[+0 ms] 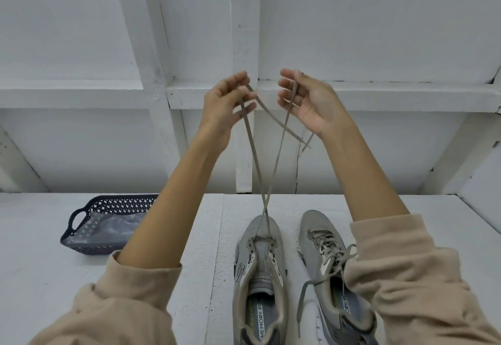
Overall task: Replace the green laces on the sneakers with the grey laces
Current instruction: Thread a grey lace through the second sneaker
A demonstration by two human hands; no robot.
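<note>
Both hands are up high, well above the tabletop. The left hand pinches one end of a lace in its curled fingers. The right hand pinches the other end the same way. A short loose bit hangs down past each grip.

From the hands, the two long parts of the lace run down and cross each other. They go into the lowest holes of the sneaker that sits right below the hands. The rest of its holes have no lace in them.

I think this is the start of putting a new lace in. The hands seem to be pulling both ends up to make them the same length. The lace looks grey-brown, so I cannot be sure of its colour.

Next, I think each end has to come down and go through the next hole up, one side at a time. The lace should stay flat and not twist.

The other sneaker sits below the right hand, laced up but untied. A dark basket sits low, out past the left hand.
</note>
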